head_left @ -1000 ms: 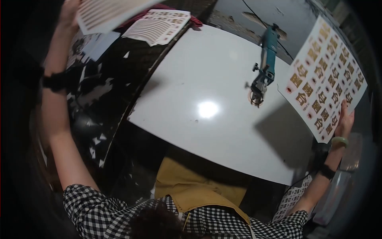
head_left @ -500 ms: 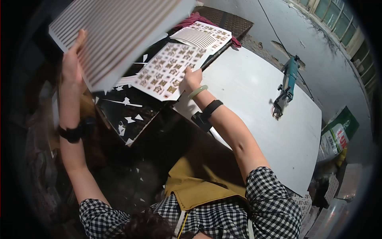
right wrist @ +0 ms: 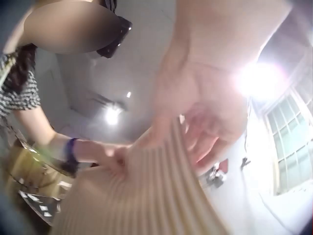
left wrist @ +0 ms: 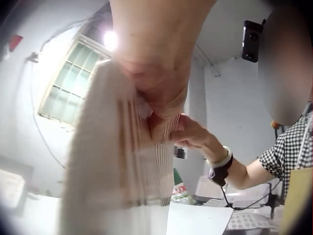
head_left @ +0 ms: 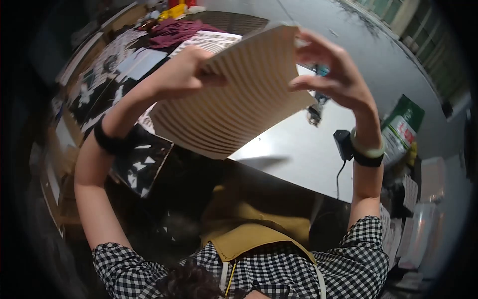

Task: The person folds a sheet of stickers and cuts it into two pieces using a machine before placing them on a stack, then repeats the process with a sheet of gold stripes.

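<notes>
A white sheet with brown stripes (head_left: 244, 104) is held up in front of the body, bowed and tilted. My left hand (head_left: 186, 74) grips its left edge, with the thumb over the striped face. At the opposite edge is my right hand (head_left: 341, 74), its thumb and fingers spread apart. The right wrist view shows the right thumb on one side of the striped sheet (right wrist: 151, 191) and the fingers on the other. Below the sheet, a white tabletop (head_left: 303, 154) is partly hidden by it.
On the dark table at left lie white paper scraps (head_left: 139, 169), and a maroon cloth (head_left: 177, 34) sits farther back beside a printed sheet (head_left: 211, 37). A teal power tool (head_left: 322, 71) is mostly behind the right hand. Right of the tabletop stands a green-and-white bag (head_left: 401, 122).
The right hand has left the gold-printed sheet at the left table and come up to the striped sheet's right edge. The left hand has brought the striped sheet rightward and down, toward the middle.
</notes>
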Available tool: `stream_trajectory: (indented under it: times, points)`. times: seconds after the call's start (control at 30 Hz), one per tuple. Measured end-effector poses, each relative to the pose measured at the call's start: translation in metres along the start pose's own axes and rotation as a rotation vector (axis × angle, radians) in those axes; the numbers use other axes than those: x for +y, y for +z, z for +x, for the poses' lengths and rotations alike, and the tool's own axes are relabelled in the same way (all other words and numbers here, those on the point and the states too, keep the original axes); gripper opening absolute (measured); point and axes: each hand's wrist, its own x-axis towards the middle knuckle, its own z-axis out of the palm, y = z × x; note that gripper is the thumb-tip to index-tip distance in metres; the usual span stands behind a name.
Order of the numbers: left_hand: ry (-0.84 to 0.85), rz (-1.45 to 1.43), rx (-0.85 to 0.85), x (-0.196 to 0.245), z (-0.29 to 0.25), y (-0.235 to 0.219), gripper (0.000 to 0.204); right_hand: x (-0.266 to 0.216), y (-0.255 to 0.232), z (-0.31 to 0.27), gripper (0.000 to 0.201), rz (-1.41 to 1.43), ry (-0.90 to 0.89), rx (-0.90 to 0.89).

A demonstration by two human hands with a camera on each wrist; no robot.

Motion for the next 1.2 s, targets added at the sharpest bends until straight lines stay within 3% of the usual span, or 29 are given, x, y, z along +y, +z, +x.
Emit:
stream_trajectory:
  times: [0.07, 0.1, 0.17, 0.2, 0.33, 0.37, 0.4, 0.53, 0.57, 0.6, 0.77, 0.93, 1.0, 1.1, 1.2]
  points:
    - [-0.021, -0.003, -0.162, 0.023, 0.041, 0.018, 0.028, 0.024, -0.007, -0.031, 0.031, -0.034, 0.243, -0.016]
    - [0.015, -0.012, -0.175, 0.025, 0.053, 0.026, 0.028, 0.025, -0.012, -0.048, 0.017, 0.092, 0.355, 0.083]
    - [0.045, -0.309, -0.218, 0.031, 0.077, 0.042, 0.037, 0.035, -0.028, -0.089, 0.017, 0.108, 0.415, 0.217]
    - [0.094, -0.019, -0.206, 0.03, 0.083, 0.035, 0.045, 0.04, -0.036, -0.109, 0.018, 0.151, 0.452, 0.326]
    - [0.006, -0.414, -0.171, 0.012, 0.08, 0.055, 0.045, 0.043, -0.064, -0.173, 0.018, 0.101, 0.543, 0.604]
    - [0.053, -0.538, -0.127, -0.003, 0.082, 0.077, 0.043, 0.046, -0.067, -0.183, 0.018, 0.113, 0.562, 0.638]
    - [-0.033, -0.643, 0.036, -0.001, 0.079, 0.1, 0.04, 0.054, -0.068, -0.194, 0.018, 0.109, 0.571, 0.657]
    - [-0.207, -0.891, 0.285, -0.007, 0.089, 0.197, 0.031, 0.076, -0.059, -0.227, 0.032, 0.022, 0.75, 0.562]
    - [-0.183, -0.953, 0.256, -0.021, 0.088, 0.215, 0.028, 0.086, -0.053, -0.237, 0.033, 0.163, 0.744, 0.593]
    - [-0.182, -1.035, 0.281, -0.02, 0.089, 0.218, 0.025, 0.091, -0.047, -0.241, 0.034, 0.305, 0.734, 0.621]
    - [-0.103, -0.875, 0.284, -0.006, 0.107, 0.198, 0.029, 0.089, -0.047, -0.238, 0.035, 0.309, 0.806, 0.602]
    - [-0.196, -0.902, 0.241, -0.025, 0.101, 0.215, 0.038, 0.097, -0.036, -0.234, 0.033, 0.354, 0.801, 0.638]
    - [-0.29, -0.899, 0.285, -0.021, 0.1, 0.215, 0.037, 0.098, -0.034, -0.232, 0.033, 0.342, 0.791, 0.671]
    - [-0.238, -0.763, 0.259, -0.026, 0.098, 0.205, 0.026, 0.096, -0.036, -0.229, 0.029, 0.285, 0.731, 0.603]
    - [-0.269, -0.698, 0.215, -0.015, 0.09, 0.2, 0.018, 0.084, -0.028, -0.229, 0.027, 0.348, 0.861, 0.57]
